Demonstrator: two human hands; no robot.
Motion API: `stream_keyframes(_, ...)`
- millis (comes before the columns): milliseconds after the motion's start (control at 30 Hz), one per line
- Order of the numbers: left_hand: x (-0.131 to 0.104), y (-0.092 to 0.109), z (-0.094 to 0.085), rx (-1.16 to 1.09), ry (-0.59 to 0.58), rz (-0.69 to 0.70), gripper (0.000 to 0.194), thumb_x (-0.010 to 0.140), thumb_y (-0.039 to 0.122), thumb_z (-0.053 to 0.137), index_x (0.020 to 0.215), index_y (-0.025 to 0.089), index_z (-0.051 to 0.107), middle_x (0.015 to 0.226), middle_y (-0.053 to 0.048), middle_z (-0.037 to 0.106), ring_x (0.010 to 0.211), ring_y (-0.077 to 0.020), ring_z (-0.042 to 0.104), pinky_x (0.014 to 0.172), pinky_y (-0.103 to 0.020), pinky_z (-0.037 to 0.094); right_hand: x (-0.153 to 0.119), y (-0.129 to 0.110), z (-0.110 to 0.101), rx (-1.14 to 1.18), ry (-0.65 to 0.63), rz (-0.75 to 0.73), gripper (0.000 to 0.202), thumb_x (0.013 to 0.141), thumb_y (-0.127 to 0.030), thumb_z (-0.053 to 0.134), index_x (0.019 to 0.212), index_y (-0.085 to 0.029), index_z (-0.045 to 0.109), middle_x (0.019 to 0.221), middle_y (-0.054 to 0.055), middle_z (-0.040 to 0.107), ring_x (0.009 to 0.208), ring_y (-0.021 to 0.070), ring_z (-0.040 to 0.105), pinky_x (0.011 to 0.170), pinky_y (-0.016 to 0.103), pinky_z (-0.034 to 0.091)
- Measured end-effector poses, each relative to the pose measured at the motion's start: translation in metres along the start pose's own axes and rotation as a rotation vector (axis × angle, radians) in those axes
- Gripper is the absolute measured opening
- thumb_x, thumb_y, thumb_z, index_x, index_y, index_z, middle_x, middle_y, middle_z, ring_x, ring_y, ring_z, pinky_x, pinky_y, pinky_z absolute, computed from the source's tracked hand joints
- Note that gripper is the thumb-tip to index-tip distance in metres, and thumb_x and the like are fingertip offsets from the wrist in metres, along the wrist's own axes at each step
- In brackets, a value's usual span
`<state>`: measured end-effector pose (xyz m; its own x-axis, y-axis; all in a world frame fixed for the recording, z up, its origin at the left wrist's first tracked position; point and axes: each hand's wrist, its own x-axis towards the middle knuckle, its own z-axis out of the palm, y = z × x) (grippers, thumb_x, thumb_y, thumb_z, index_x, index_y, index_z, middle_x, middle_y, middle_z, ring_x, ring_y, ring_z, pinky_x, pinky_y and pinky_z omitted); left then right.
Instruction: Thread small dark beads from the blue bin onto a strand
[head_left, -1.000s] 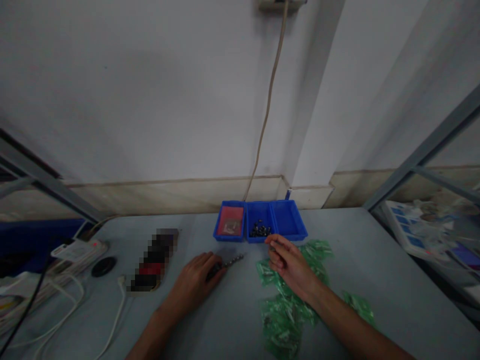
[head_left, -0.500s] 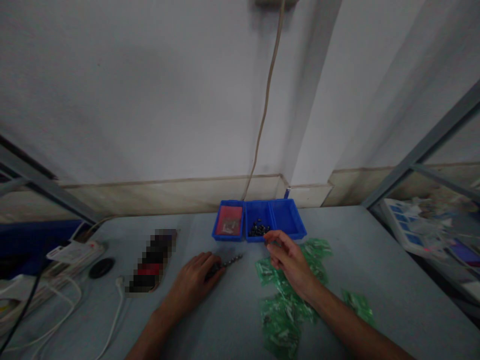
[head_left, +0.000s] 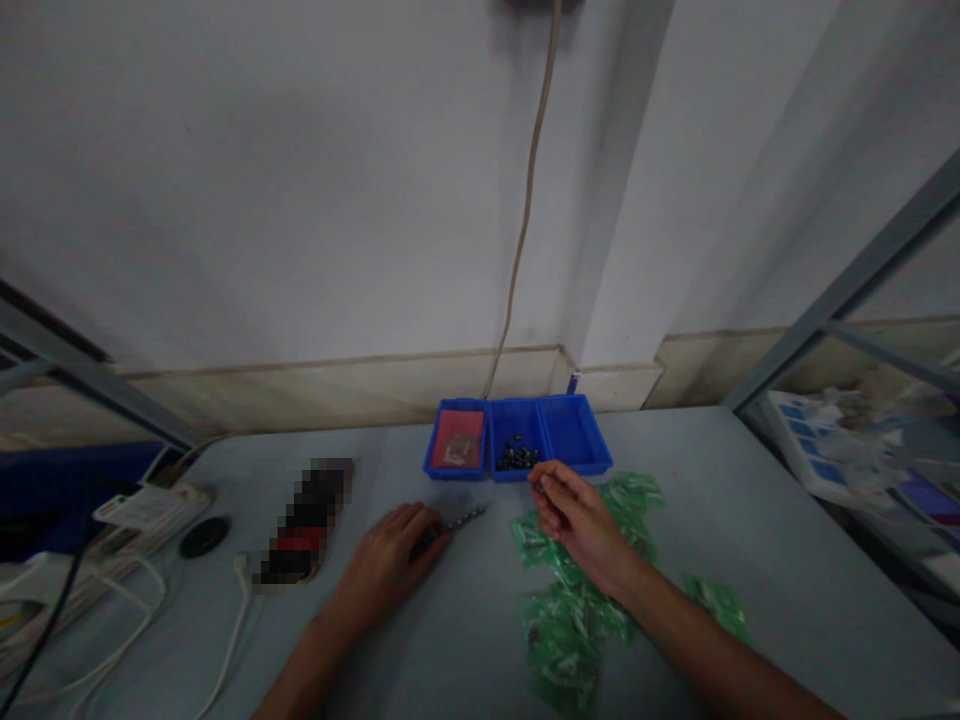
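Observation:
My left hand (head_left: 390, 555) rests on the table with its fingers curled around a dark knobbly strip (head_left: 466, 518). The strip's thin, beaded-looking end sticks out to the right past the thumb; the rest is partly covered. My right hand (head_left: 566, 510) is just in front of the blue compartment tray (head_left: 576, 437), thumb and fingertips pinched together. Something small and dark seems to be between those fingertips, too small to name. Small black shiny parts (head_left: 516, 455) lie heaped in the tray's middle compartment. Beneath the right hand and forearm are green plastic bags (head_left: 562, 640) with small contents.
At the left of the tray, a compartment holds a pink sheet (head_left: 461, 425) and a clear packet. A blurred-out dark object (head_left: 304, 525), a black disc (head_left: 204, 537), white cables and a power strip (head_left: 161, 515) occupy the left side. Metal frame bars (head_left: 847, 290) flank the table.
My right hand has drawn back slightly from the heap of black parts, and its fingertips have closed closer together. My left hand stays in place on the dark strip.

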<state>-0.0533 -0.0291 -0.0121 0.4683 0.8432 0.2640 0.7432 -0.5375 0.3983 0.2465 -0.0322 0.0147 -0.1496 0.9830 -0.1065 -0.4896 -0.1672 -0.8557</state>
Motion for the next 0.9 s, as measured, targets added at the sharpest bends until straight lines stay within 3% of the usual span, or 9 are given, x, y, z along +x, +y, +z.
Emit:
stream_keyframes(133,-0.0015,-0.0018,0.0017,0.012,-0.01,0.001,0.022,0.108,0.044,0.058,0.104,0.024,0.067,0.095,-0.004,0.071,0.087,-0.0222,0.07,0.078,-0.034,0.054,0.0023,-0.0028,-0.0029,0.224,-0.028,0.127,0.027,0.083,-0.037,0.09,0.098,-0.02,0.074,0.064,-0.009,0.039,0.052,0.0078,0.027,0.047,0.02,0.025)
stream_keyframes(267,-0.0025,-0.0018,0.0024,0.026,-0.001,0.011,0.023,0.109,0.044,0.056,0.105,0.024,0.066,0.095,-0.005,0.071,0.087,-0.0224,0.07,0.078,-0.034,0.054,0.0049,-0.0023,-0.0079,0.31,-0.053,0.176,0.028,0.08,-0.028,0.091,0.101,-0.019,0.075,0.066,-0.009,0.04,0.053,0.0067,0.027,0.047,0.018,0.027)
stream_keyframes(367,-0.002,-0.0017,0.0022,0.026,0.004,0.019,0.023,0.109,0.045,0.056,0.105,0.024,0.066,0.095,-0.005,0.071,0.087,-0.0223,0.07,0.078,-0.035,0.055,0.0047,-0.0019,-0.0083,0.288,-0.044,0.164,0.029,0.081,-0.031,0.091,0.102,-0.019,0.075,0.068,-0.007,0.044,0.054,0.007,0.031,0.049,0.019,0.029)
stream_keyframes(500,-0.0014,-0.0015,0.0016,0.024,0.002,0.015,0.023,0.108,0.045,0.057,0.105,0.024,0.067,0.094,-0.005,0.071,0.087,-0.0227,0.07,0.078,-0.035,0.055,0.0022,-0.0018,-0.0044,0.087,0.03,0.069,0.031,0.084,-0.042,0.088,0.105,-0.022,0.078,0.083,-0.001,0.06,0.058,0.0088,0.038,0.052,0.022,0.035)
stream_keyframes(600,-0.0016,-0.0014,0.0014,0.017,0.004,0.008,0.022,0.108,0.044,0.058,0.106,0.025,0.068,0.095,-0.005,0.071,0.087,-0.0226,0.07,0.079,-0.034,0.055,0.001,-0.0001,-0.0032,-0.156,0.057,-0.05,0.033,0.086,-0.045,0.086,0.111,-0.026,0.079,0.084,0.0,0.059,0.06,0.0121,0.043,0.053,0.025,0.036)
stream_keyframes(667,-0.002,-0.0015,0.0015,0.012,0.005,0.004,0.021,0.108,0.043,0.059,0.106,0.025,0.068,0.095,-0.005,0.072,0.086,-0.0224,0.07,0.078,-0.034,0.054,0.0003,0.0011,-0.0035,-0.334,0.062,-0.162,0.028,0.09,-0.044,0.082,0.112,-0.028,0.079,0.081,-0.001,0.058,0.061,0.0147,0.045,0.055,0.027,0.036)
stream_keyframes(800,-0.0024,-0.0017,0.0012,0.01,-0.008,0.004,0.023,0.108,0.045,0.058,0.106,0.024,0.067,0.096,-0.005,0.072,0.088,-0.0225,0.07,0.08,-0.035,0.054,-0.0024,0.0029,-0.0036,-0.623,0.078,-0.39,0.013,0.097,-0.035,0.075,0.107,-0.029,0.079,0.1,0.004,0.065,0.078,0.0205,0.055,0.069,0.032,0.043)
stream_keyframes(900,-0.0018,-0.0009,0.0003,0.015,-0.024,0.0,0.023,0.109,0.046,0.056,0.106,0.025,0.066,0.096,-0.005,0.072,0.089,-0.0227,0.07,0.08,-0.035,0.054,-0.0043,0.0052,-0.0035,-0.71,0.081,-0.433,0.009,0.097,-0.029,0.074,0.105,-0.03,0.078,0.099,0.004,0.063,0.082,0.0222,0.057,0.075,0.034,0.044)
